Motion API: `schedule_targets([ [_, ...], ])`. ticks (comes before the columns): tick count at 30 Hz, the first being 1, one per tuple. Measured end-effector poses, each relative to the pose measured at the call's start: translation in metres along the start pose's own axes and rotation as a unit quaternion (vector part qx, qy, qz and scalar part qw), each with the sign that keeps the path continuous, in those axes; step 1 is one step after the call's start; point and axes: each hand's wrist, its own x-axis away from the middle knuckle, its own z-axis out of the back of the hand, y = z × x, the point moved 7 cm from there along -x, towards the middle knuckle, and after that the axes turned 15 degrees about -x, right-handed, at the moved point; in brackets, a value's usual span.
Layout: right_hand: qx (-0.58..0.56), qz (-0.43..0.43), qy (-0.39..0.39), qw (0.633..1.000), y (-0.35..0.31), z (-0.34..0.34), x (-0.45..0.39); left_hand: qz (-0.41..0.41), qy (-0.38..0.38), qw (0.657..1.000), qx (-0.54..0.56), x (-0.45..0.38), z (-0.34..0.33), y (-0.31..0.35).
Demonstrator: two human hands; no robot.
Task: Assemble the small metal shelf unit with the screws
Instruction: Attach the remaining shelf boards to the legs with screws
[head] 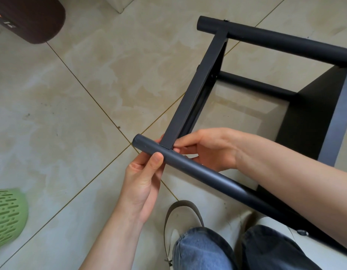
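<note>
We steady the black metal shelf unit (pixel 196 90) over the tiled floor (pixel 90 84).

Our left hand (pixel 143 182) grips its near round tube (pixel 188 164), thumb on top; beside it, our right hand (pixel 209 151) pinches the joint where the flat matte crossbar (pixel 194 88) meets that tube.

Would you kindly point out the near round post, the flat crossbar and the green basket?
near round post (pixel 188 168), head view, on its bare top side.
flat crossbar (pixel 196 84), head view, mid-length of its face.
green basket (pixel 6 215), head view, slotted side.
</note>
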Motion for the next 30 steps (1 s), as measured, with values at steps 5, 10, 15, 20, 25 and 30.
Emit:
schedule_targets([
  [5,0.018,0.013,0.018,1.000,0.000,0.001,-0.002,-0.002,-0.008,1.000,0.009,0.001,-0.001,0.000],
  [10,0.037,0.015,0.060,0.997,-0.003,0.002,0.001,0.000,0.001,1.000,0.000,0.000,0.001,-0.002],
  [15,0.042,0.034,0.078,0.996,-0.004,0.002,0.001,0.002,0.002,1.000,-0.008,0.000,0.002,-0.003],
  [20,0.030,0.109,0.087,0.990,-0.015,0.001,0.011,-0.008,0.005,1.000,-0.008,0.004,0.000,-0.001],
  [25,-0.036,0.162,0.048,0.985,-0.028,-0.005,0.027,0.005,0.028,0.999,0.020,0.009,-0.003,-0.003],
  [30,-0.028,0.195,0.039,0.980,-0.034,-0.017,0.044,-0.007,0.016,0.999,0.043,0.014,-0.014,0.006],
])
